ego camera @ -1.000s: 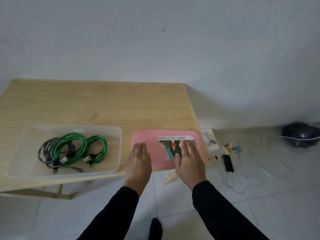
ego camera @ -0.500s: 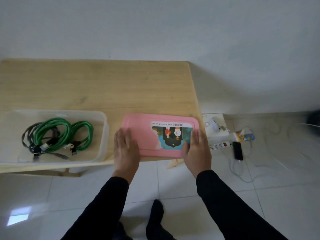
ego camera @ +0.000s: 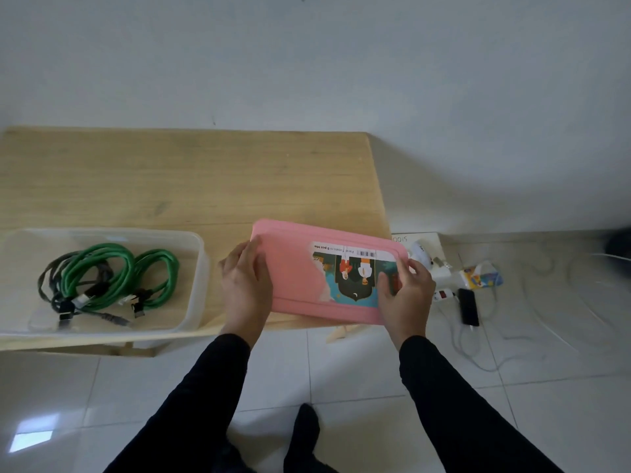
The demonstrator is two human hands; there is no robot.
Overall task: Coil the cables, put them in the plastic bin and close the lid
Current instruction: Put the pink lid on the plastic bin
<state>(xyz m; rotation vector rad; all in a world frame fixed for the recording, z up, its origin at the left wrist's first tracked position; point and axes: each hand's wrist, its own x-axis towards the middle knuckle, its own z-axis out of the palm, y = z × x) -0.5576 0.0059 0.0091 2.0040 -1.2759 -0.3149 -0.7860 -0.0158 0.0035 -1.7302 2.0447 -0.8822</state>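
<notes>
A pink lid (ego camera: 297, 271) with a picture sticker is lifted and tilted above the table's near right corner. My left hand (ego camera: 245, 285) grips its left end and my right hand (ego camera: 403, 295) grips its right end, thumb on the sticker. The clear plastic bin (ego camera: 196, 268) stands uncovered at the left on the wooden table (ego camera: 205, 179). Inside it lie coiled green cables (ego camera: 119, 274) and a darker coiled cable (ego camera: 51, 285).
The table ends just right of the lid. On the tiled floor to the right lie a white power strip (ego camera: 442, 295), a black phone (ego camera: 468, 307), a small colourful packet (ego camera: 481, 278) and loose white wires. A white wall stands behind the table.
Both hands went from resting flat on the lid to gripping its two ends. The lid has come up off the table and tilted.
</notes>
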